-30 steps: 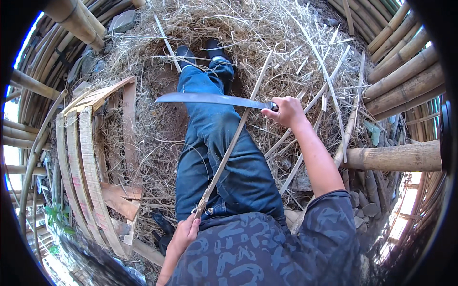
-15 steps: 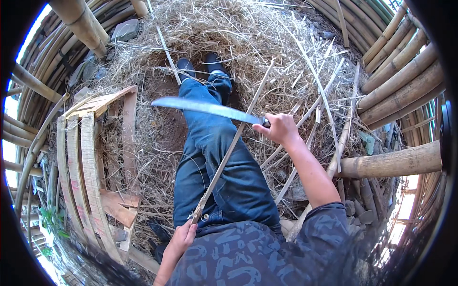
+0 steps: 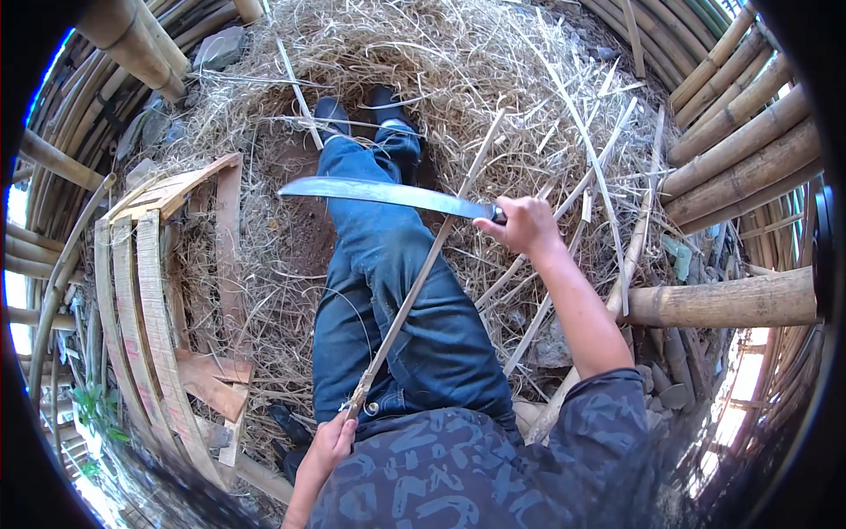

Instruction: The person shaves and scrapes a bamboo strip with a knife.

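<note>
My right hand [image 3: 525, 225] grips the handle of a long steel machete [image 3: 388, 192], whose blade lies across my lap and points left. My left hand [image 3: 328, 445] holds the near end of a thin bamboo strip [image 3: 425, 269]. The strip runs up and right over my jeans-clad legs [image 3: 397, 300] and passes under the blade. My black shoes [image 3: 361, 110] rest on bare earth among straw.
Dry straw and bamboo splinters [image 3: 529, 79] cover the ground ahead. A curved wooden frame of slats [image 3: 145, 291] stands to the left. Thick bamboo poles [image 3: 740, 141] are stacked on the right, and one pole [image 3: 723, 300] lies near my right elbow.
The machete and my right hand have dropped lower and nearer along the strip. My left hand keeps its hold on the strip's end.
</note>
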The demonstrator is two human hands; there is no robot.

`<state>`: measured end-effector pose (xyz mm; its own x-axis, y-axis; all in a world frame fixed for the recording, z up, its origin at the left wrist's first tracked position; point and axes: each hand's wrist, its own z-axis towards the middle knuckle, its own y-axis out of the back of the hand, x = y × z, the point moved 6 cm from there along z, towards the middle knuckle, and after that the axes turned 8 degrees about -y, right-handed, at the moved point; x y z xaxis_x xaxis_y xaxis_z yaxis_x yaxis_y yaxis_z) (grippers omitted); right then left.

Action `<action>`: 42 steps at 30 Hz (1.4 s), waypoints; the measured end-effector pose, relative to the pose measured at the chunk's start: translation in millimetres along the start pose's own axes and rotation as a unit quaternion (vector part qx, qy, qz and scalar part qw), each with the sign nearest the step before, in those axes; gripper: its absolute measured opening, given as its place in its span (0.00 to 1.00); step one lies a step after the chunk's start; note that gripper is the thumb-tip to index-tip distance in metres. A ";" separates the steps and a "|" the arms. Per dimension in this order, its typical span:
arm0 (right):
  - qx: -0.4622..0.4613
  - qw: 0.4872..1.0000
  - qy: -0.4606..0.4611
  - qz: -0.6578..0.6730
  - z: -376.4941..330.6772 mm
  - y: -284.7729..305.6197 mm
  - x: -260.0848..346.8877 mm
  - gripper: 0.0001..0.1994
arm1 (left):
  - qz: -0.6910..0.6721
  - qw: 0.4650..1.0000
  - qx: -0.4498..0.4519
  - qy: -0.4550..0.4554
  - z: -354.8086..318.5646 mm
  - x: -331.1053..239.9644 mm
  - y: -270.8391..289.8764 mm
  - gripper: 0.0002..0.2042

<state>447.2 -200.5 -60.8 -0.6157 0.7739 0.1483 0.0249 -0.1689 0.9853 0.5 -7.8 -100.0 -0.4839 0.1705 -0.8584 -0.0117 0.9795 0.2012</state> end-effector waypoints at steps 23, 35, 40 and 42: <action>0.014 0.996 -0.087 0.033 15.8 9.6 -14.8 0.37 | 0.000 1.000 0.003 -0.001 4.1 8.8 -4.9 0.11; -0.003 0.996 -0.063 0.061 17.2 11.3 -18.1 0.38 | 0.005 1.000 0.012 0.015 4.5 7.5 -6.1 0.11; 0.016 0.996 -0.093 -0.007 30.5 0.2 -45.3 0.38 | 0.041 0.999 0.000 -0.010 5.1 4.4 -2.2 0.10; -0.025 0.993 -0.117 -0.003 35.8 5.6 -53.5 0.40 | 0.032 0.999 0.016 -0.007 12.3 -2.2 -4.0 0.10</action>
<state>508.4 -221.1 -60.2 -0.4149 0.8948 0.1648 -0.0205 -0.1903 0.9815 12.3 -10.7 -104.7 -0.4702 0.2334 -0.8512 0.0458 0.9696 0.2405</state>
